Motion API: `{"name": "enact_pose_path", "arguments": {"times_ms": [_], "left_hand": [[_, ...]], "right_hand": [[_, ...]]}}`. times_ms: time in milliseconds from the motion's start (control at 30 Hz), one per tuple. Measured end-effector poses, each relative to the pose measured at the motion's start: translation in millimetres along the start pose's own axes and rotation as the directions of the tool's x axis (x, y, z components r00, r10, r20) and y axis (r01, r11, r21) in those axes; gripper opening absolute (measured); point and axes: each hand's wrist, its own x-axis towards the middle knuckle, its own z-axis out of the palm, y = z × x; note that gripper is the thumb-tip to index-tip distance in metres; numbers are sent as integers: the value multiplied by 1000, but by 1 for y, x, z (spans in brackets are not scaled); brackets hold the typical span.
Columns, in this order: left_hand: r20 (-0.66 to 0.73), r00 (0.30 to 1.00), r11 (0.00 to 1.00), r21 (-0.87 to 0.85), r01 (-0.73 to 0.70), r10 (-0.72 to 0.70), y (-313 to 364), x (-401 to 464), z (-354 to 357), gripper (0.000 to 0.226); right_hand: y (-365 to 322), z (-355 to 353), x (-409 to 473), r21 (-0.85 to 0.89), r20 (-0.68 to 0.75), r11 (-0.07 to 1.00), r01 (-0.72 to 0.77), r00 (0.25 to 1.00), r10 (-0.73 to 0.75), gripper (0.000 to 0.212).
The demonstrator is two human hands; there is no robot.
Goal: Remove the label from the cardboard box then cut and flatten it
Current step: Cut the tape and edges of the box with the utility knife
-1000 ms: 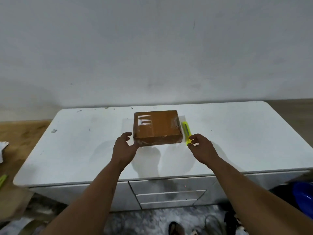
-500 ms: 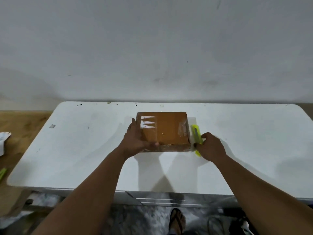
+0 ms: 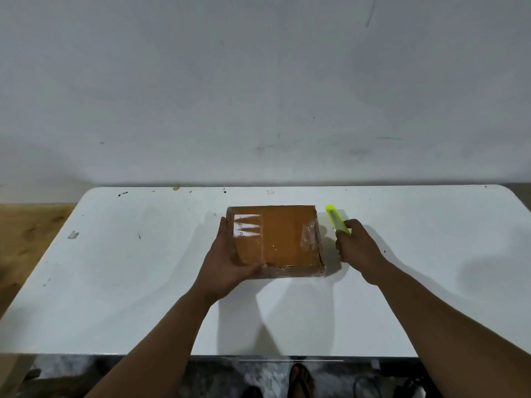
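Where the near edge of the white tabletop [image 3: 120, 297] gives way to floor, a sandalled foot [image 3: 300, 379] in shadow. Further in, left hand [image 3: 227, 259] clamped on the near-left corner of the flat brown cardboard box wrapped in clear tape [image 3: 283, 239], thumb along the front edge, fingers up the left side (probably to pin it against sliding once a blade bites). Box flat on the tabletop, mid-width, toward the back. Just right of it, right hand [image 3: 359, 248] curled round the neon-yellow plastic utility knife [image 3: 336, 221], tip angled away, clear of the cardboard; likely readying it for label or tape. On the box's top, left part, a pale label under glossy film [image 3: 248, 225]: glare over most of it, print too small to read, no brand legible. Behind, a bare grey wall [image 3: 258, 81].
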Motion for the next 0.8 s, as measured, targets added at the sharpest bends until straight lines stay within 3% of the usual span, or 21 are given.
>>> {"name": "enact_pose_path", "arguments": {"times_ms": [167, 300, 500, 800], "left_hand": [[6, 999, 998, 23, -52, 52, -4, 1, -3, 107], [-1, 995, 995, 40, -96, 96, -3, 2, -5, 99], [7, 990, 989, 55, -139, 139, -3, 2, -6, 98], [4, 988, 986, 73, -152, 152, -12, 5, -9, 104]], "right_hand": [[-1, 8, -18, 142, -1, 990, 8, 1000, -8, 11], [9, 12, -38, 148, -35, 987, 59, 998, -54, 24], [14, 17, -63, 160, -106, 982, 96, 991, -79, 13], [9, 21, -85, 198, -264, 972, 126, 962, -71, 22]]}}
